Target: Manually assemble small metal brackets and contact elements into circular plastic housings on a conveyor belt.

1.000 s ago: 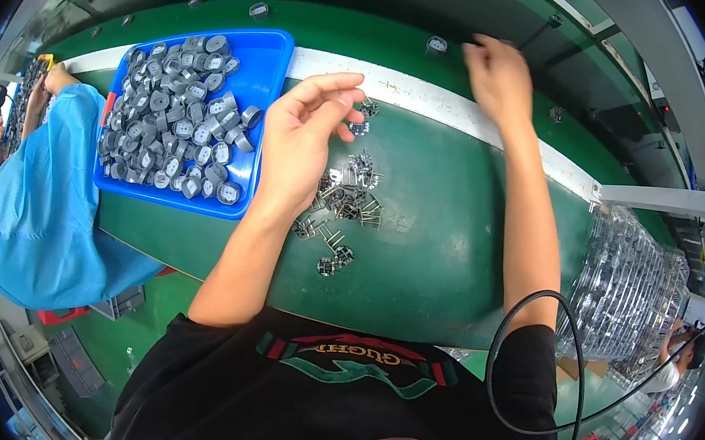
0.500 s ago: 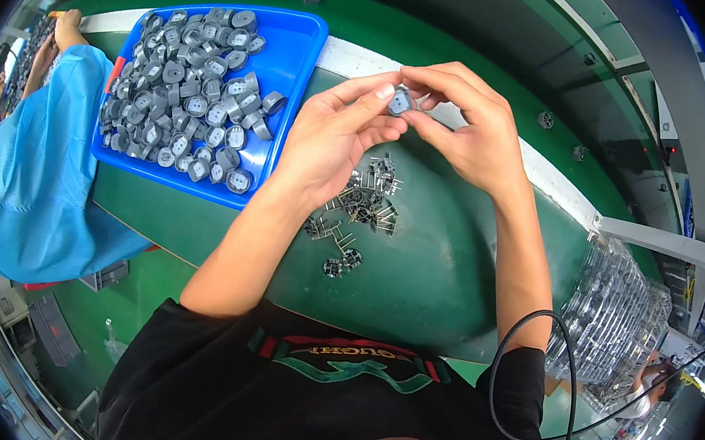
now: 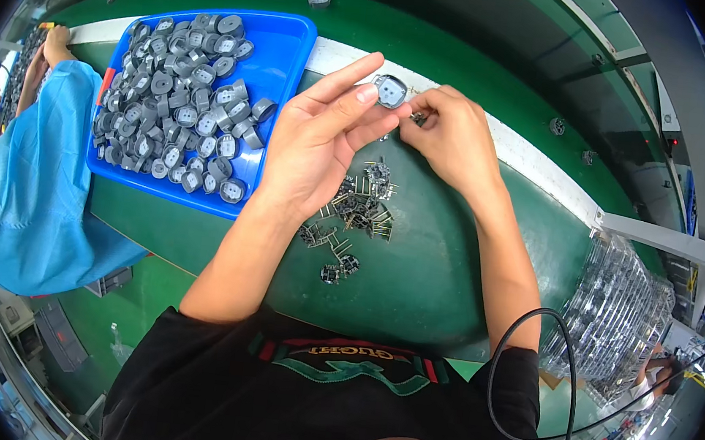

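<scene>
My left hand (image 3: 313, 144) pinches a grey round plastic housing (image 3: 389, 92) between thumb and fingers, its pale face with small holes turned up toward me. Close by on the right, my right hand (image 3: 454, 136) has its fingertips closed on a small dark part (image 3: 418, 119), mostly covered by the fingers. Beneath the hands, a loose pile of small circuit boards with metal pins (image 3: 362, 208) lies on the green table (image 3: 425, 261). Left of my left hand, a blue tray (image 3: 297, 45) holds many similar grey housings (image 3: 173, 101).
At the far left a person in a blue garment (image 3: 25, 180) works at the same bench. A green conveyor belt (image 3: 405, 30) carrying scattered grey parts runs beyond a white rail (image 3: 537, 157). Stacked clear plastic trays (image 3: 616, 305) stand at the right, near a black cable (image 3: 575, 377).
My hands have moved apart slightly; the right has drawn away from the housing with the dark part in its fingers. The housing now shows its face fully in my left hand.
</scene>
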`<state>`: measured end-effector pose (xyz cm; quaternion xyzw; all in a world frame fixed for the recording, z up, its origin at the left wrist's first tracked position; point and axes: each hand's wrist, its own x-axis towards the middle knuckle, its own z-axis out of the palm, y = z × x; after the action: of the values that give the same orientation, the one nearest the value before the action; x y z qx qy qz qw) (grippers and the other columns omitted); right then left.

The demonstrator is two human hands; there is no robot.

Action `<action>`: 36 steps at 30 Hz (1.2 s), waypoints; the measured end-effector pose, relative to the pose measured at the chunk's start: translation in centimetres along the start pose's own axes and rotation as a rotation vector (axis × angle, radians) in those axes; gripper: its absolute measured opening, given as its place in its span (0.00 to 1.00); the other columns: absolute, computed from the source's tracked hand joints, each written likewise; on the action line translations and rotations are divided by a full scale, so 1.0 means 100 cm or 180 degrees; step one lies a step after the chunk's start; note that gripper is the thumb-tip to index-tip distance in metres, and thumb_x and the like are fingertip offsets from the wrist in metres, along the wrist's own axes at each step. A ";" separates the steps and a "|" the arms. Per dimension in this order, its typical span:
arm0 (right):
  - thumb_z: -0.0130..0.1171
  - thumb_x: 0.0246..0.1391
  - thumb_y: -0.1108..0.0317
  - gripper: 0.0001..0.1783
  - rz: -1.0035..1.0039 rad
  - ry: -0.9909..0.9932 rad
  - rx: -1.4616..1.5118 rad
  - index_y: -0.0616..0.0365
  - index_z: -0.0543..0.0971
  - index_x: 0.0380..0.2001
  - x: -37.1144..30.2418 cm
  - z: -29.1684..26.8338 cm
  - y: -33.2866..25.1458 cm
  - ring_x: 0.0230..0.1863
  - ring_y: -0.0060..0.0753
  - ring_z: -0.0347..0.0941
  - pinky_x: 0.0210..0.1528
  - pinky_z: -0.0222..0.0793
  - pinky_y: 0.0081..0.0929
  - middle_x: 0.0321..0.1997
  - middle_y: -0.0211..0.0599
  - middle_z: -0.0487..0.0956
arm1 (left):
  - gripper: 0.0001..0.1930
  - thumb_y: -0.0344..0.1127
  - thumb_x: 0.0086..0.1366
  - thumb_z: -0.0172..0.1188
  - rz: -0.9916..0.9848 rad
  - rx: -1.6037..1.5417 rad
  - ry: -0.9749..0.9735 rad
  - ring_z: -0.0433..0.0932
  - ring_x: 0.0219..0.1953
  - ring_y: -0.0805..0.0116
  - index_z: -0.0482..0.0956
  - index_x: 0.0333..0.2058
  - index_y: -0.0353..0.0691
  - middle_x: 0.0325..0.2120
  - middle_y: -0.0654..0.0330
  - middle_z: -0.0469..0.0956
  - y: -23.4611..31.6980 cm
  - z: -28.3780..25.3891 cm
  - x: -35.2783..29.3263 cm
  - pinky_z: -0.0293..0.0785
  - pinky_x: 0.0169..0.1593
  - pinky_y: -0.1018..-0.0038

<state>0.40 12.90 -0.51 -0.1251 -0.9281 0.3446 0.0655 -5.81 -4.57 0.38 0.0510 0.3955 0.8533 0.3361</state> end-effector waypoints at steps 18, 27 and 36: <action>0.66 0.48 0.84 0.10 -0.0431 0.2022 0.1572 0.66 0.83 0.36 -0.099 -0.008 -0.007 0.35 0.29 0.77 0.35 0.74 0.22 0.38 0.38 0.77 | 0.19 0.17 0.58 0.65 -0.0644 0.0632 -0.0535 0.83 0.45 0.65 0.79 0.50 0.27 0.43 0.48 0.83 -0.042 0.022 -0.025 0.80 0.53 0.73; 0.67 0.46 0.84 0.11 -0.0575 0.1942 0.0751 0.63 0.82 0.34 -0.103 -0.008 -0.010 0.34 0.33 0.76 0.31 0.73 0.25 0.36 0.38 0.76 | 0.20 0.14 0.58 0.63 -0.0499 0.0873 -0.0672 0.82 0.47 0.63 0.77 0.51 0.25 0.45 0.45 0.81 -0.042 0.024 -0.028 0.80 0.54 0.72; 0.67 0.44 0.84 0.12 -0.0770 0.1947 0.0495 0.63 0.82 0.34 -0.104 -0.010 -0.007 0.29 0.33 0.77 0.27 0.73 0.26 0.34 0.37 0.76 | 0.21 0.11 0.56 0.62 -0.0551 0.1300 -0.0636 0.83 0.46 0.61 0.77 0.50 0.24 0.44 0.42 0.81 -0.040 0.024 -0.030 0.81 0.51 0.72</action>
<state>10.50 10.14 0.34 -0.1063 -0.8445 0.3506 0.3906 -0.54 -2.97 -0.31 0.1679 0.5275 0.7143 0.4281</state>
